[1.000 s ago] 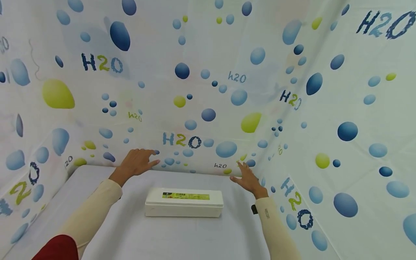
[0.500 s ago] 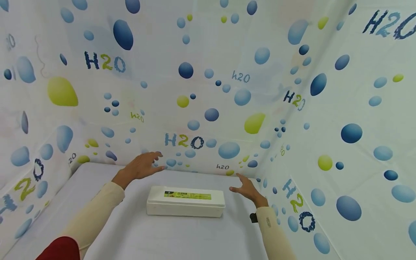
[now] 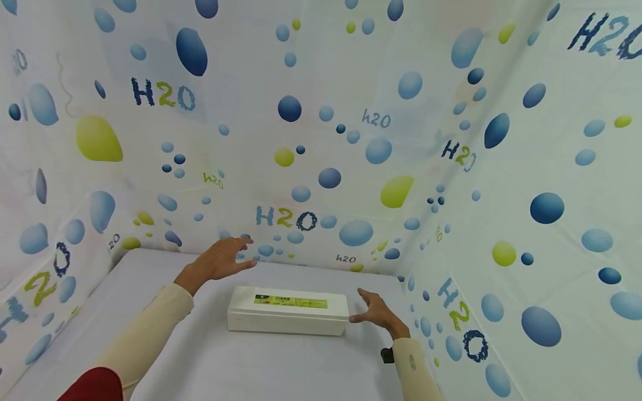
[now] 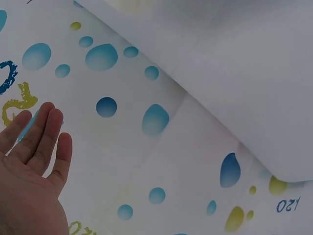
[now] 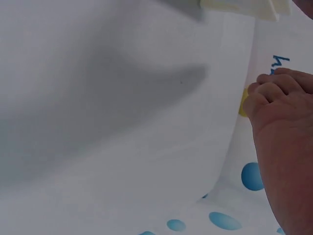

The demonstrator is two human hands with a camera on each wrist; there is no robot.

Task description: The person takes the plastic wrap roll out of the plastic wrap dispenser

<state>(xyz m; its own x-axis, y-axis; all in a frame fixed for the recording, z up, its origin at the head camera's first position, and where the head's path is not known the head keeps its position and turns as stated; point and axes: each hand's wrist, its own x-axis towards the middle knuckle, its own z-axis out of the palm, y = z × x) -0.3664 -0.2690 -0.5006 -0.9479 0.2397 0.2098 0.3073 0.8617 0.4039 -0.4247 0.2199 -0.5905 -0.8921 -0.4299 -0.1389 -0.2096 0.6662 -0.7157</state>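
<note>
On the white-covered table lies a long white box (image 3: 287, 323), with a yellow-green label (image 3: 291, 301) on top and a seam below its lid. My left hand (image 3: 215, 260) is raised to the upper left of the box, holding nothing; its fingers look nearly straight in the left wrist view, where the hand (image 4: 36, 156) shows at the lower left. My right hand (image 3: 378, 313) is at the box's right end, thumb tip right at the corner and fingers spread. In the right wrist view a box corner (image 5: 242, 7) appears at the top, and the hand (image 5: 286, 122) at the right.
A white cloth covers the table (image 3: 251, 367). Behind it and on both sides hang white sheets (image 3: 241, 167) printed with blue and green drops and H2O lettering. A dark wrist device (image 3: 387, 355) sits by the right cuff.
My right hand has come down and nearer the box's right end. The left hand has shifted slightly down and right. The box stays on the table while the view moves a little.
</note>
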